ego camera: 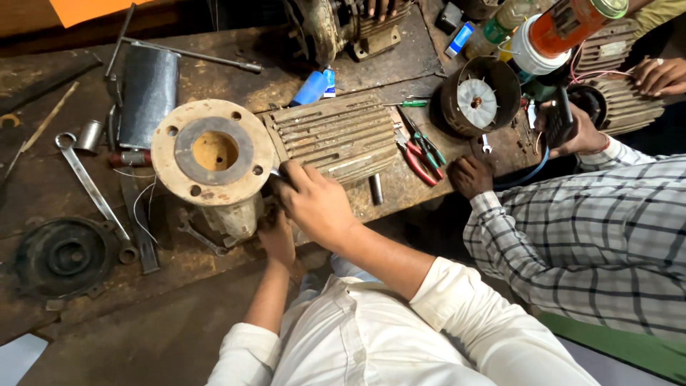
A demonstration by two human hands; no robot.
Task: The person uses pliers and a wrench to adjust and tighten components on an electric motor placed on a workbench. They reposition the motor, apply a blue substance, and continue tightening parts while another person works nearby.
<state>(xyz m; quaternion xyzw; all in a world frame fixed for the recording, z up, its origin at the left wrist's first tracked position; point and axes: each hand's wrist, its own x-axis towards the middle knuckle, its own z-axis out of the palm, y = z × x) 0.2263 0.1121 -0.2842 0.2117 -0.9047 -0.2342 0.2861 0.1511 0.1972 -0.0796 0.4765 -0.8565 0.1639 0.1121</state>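
A rusty pump body with a round, bolt-holed flange lies on the worn wooden bench, joined to a grey finned motor housing. My right hand is closed around a thin metal tool whose tip shows in the gap between flange and housing. My left hand reaches under the pump at the bench's front edge and grips its lower casing. The fingers of that hand are partly hidden.
Left of the pump lie a ring spanner, a black ribbed disc and a dark mesh cylinder. Pliers and a fan cover sit to the right. A person in a checked shirt works there, one hand on the bench.
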